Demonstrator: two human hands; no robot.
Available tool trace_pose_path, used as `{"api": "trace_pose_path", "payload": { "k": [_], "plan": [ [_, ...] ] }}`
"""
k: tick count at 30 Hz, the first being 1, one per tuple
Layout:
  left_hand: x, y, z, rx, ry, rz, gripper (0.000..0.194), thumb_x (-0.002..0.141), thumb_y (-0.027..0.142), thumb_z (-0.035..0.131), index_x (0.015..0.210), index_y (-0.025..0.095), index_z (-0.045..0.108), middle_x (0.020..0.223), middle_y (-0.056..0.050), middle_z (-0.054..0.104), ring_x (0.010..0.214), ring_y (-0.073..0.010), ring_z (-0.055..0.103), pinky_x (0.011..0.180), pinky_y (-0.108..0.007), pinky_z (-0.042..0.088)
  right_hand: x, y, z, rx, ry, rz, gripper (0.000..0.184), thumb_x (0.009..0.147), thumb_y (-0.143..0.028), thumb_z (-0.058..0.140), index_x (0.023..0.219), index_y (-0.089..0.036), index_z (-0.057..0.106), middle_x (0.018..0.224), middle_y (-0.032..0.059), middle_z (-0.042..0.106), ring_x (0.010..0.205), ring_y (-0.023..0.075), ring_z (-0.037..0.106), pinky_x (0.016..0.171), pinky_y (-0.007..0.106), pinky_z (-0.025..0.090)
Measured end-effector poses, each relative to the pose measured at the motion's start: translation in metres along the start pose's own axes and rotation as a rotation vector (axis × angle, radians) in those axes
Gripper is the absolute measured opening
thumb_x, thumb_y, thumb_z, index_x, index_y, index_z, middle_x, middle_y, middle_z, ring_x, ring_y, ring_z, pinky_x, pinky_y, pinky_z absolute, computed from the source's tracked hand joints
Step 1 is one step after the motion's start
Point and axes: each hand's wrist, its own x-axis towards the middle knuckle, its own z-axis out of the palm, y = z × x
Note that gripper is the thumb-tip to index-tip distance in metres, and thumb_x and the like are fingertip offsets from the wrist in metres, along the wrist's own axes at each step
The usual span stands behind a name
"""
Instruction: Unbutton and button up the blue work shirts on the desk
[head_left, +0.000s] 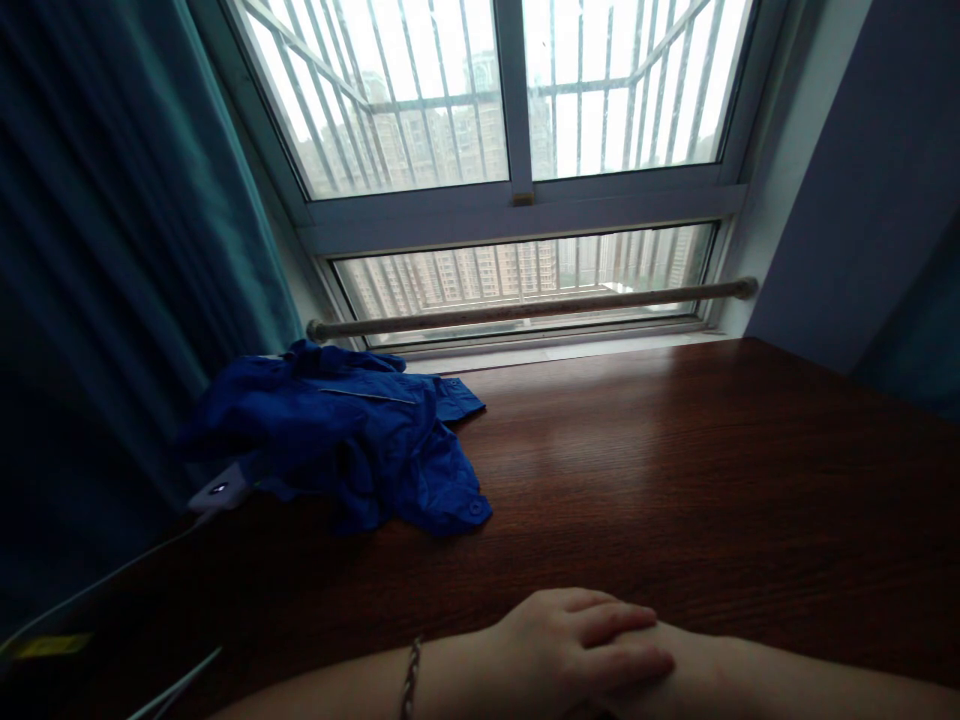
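Observation:
At the lower edge of the head view, my left hand (574,640) rests across my right wrist, its fingers laid out flat over it and holding no object. A braided bracelet (409,680) circles my left wrist. My right forearm (757,665) comes in from the right, and the fingers of my right hand are hidden beneath the left hand and the frame edge. Beyond my hands, apart from them, a crumpled blue garment (390,440) with buttoned cuffs lies on the dark wooden table (675,480).
A white box-like device (219,490) with a cable sits beside the garment. A yellow item (52,645) and a thin pale strip (176,685) lie at lower left. Teal curtains (135,220) hang left; a barred window (405,90) with a horizontal rail (525,311) stands behind the table.

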Motion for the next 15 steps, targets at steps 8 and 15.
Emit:
{"api": "trace_pose_path", "payload": {
  "k": [8,15],
  "plan": [
    [-0.0006,0.0001,0.0015,0.018,-0.009,-0.007,0.041,0.086,0.031,0.036,0.125,0.019,0.032,0.131,-0.007,0.038,0.114,-0.0164,0.041,0.097,-0.026,0.035,-0.0011,0.0006,0.0008,0.001,0.004,0.003,0.03,0.084,-0.032,0.047,0.109,-0.016,0.049,0.11,0.007,0.05,0.094,0.0179,0.052,0.078,0.038,0.045],
    [0.0007,0.0011,-0.0002,0.019,0.011,-0.002,0.04,0.085,0.03,0.037,0.124,0.019,0.033,0.129,-0.007,0.04,0.113,-0.0158,0.042,0.097,-0.025,0.035,-0.0009,0.0009,0.0009,0.006,0.01,0.006,0.031,0.083,-0.032,0.047,0.11,-0.016,0.049,0.11,0.0071,0.051,0.093,0.0179,0.052,0.078,0.038,0.045]
  ]
}}
